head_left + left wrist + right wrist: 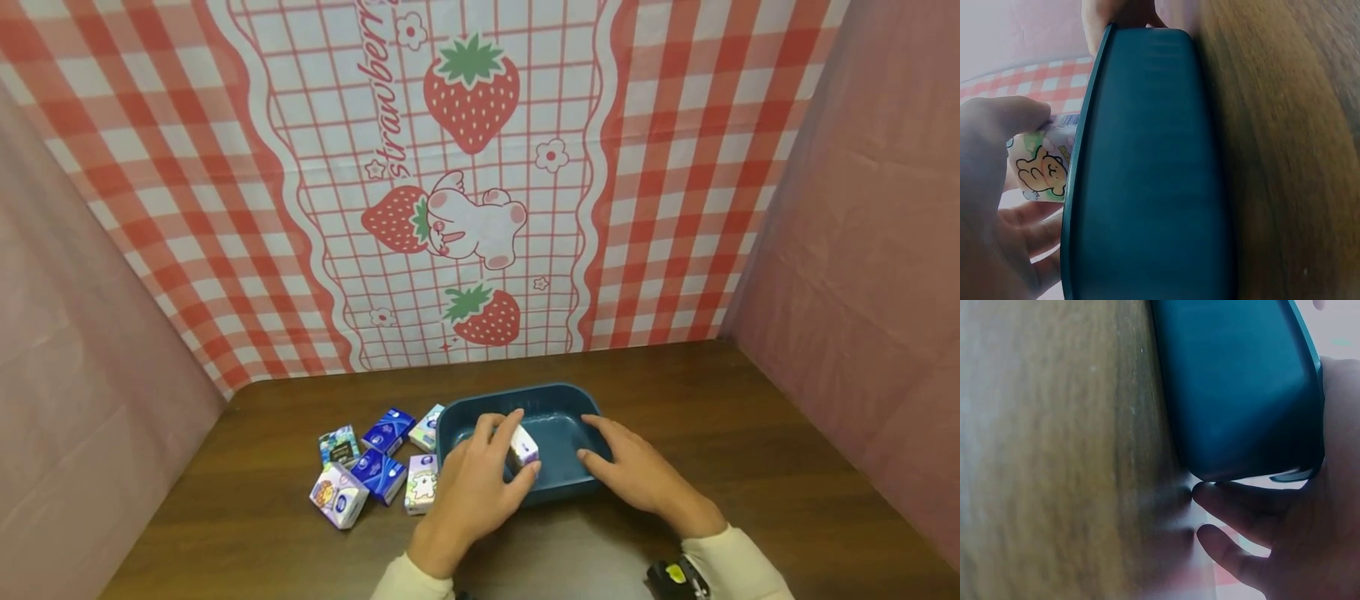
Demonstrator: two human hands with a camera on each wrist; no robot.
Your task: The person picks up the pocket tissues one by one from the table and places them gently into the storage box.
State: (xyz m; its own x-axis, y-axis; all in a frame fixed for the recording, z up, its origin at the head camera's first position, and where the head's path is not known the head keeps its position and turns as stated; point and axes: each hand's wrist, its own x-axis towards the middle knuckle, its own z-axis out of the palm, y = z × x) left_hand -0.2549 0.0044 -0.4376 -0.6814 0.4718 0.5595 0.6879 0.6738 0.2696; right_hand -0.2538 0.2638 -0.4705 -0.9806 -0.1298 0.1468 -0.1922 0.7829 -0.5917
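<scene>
My left hand (476, 475) is over the left part of a dark teal plastic tub (558, 479). Between its thumb and fingers it holds a small tissue pack (525, 450), pale with a purple edge. A cartoon animal shows on that pack (1044, 167) in the left wrist view, beside the tub's rim. At the tub's right end, my right hand (633, 471) grips the wall, thumb over the rim and fingers along the outside. Those fingers (1235, 506) show close to the table at the tub's end in the right wrist view.
Left of the tub lie several more tissue packs: dark blue ones (380, 475), a teal one (339, 446), and pale cartoon ones (339, 497). All sit on a brown wooden table (258, 479). A red-checked strawberry cloth (660, 208) hangs behind, with pink curtains (862, 275) at the sides.
</scene>
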